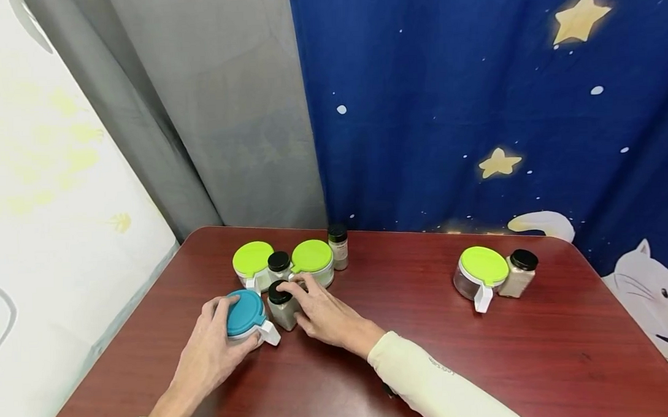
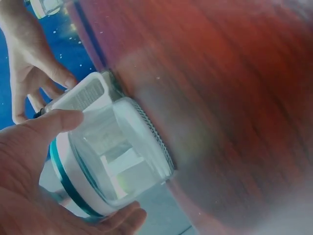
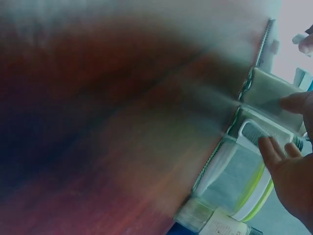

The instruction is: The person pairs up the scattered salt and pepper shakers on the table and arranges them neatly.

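My left hand holds a clear round seasoning jar with a blue lid and white handle, fingers and thumb around its sides. In the left wrist view the base of this jar meets the red-brown table. Just right of it stands a square glass spice jar with a black lid. My right hand pinches this spice jar, one fingertip at the lid and the thumb by the near side. The right wrist view shows the thumb against the spice jar's glass; its lid is mostly hidden there.
Behind the hands stand two green-lidded jars, another black-lidded jar between them, and a taller black-capped spice bottle. Far right on the table are a green-lidded jar and a tilted-looking black-lidded jar. Curtains hang behind.
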`<state>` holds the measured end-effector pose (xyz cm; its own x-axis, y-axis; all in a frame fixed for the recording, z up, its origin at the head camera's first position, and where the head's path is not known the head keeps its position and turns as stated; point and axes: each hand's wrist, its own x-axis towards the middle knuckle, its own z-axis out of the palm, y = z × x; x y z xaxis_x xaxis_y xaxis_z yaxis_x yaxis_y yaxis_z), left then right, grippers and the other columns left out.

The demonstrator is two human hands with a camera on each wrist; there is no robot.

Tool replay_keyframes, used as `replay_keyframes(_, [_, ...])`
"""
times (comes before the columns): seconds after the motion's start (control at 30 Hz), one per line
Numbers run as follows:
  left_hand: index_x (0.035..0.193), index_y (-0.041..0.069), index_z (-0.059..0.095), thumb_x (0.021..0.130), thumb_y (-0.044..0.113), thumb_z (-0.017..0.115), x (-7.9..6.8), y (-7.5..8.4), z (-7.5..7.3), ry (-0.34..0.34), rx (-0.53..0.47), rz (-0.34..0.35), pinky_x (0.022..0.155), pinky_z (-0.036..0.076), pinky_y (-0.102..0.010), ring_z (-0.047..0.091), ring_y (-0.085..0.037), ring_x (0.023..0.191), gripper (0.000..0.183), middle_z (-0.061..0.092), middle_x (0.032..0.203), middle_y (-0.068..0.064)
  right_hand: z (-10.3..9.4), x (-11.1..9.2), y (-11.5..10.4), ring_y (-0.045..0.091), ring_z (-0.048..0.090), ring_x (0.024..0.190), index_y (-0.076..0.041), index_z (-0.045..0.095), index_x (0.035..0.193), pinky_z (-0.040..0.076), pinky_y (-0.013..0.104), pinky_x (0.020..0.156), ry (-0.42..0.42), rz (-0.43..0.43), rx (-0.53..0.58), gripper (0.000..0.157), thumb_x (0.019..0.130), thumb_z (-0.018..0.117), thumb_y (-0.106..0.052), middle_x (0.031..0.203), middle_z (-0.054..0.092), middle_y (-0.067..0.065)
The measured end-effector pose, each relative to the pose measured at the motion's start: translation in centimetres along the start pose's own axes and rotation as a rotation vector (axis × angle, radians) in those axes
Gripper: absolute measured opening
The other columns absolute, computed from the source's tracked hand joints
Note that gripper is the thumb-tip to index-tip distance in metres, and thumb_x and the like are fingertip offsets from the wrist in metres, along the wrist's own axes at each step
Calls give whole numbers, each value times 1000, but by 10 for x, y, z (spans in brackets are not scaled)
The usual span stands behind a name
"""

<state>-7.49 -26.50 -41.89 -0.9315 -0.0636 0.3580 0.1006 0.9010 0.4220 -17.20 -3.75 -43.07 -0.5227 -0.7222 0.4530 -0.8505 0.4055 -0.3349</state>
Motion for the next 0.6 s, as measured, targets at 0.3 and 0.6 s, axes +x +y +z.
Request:
replay_keyframes(0.3, [151, 10, 29, 73, 23, 90, -2, 6, -6, -249, -304, -153, 93, 45, -63, 33, -51, 129, 99, 10, 150, -31, 6, 2, 3, 7, 58, 105, -18, 40, 143, 48, 19, 89, -28, 5, 97, 60, 92, 70, -9, 136, 51, -1])
replay_keyframes(0.6, [150, 16, 32, 72, 33, 92, -5, 14, 5, -188, -216, -200, 91, 49, -62, 47, -48, 120, 100, 25, 143, -22, 8, 3, 3, 8, 54, 115, -16, 39, 145, 43, 19, 98, 2, -37, 150, 62, 94, 74, -12, 133, 51, 2])
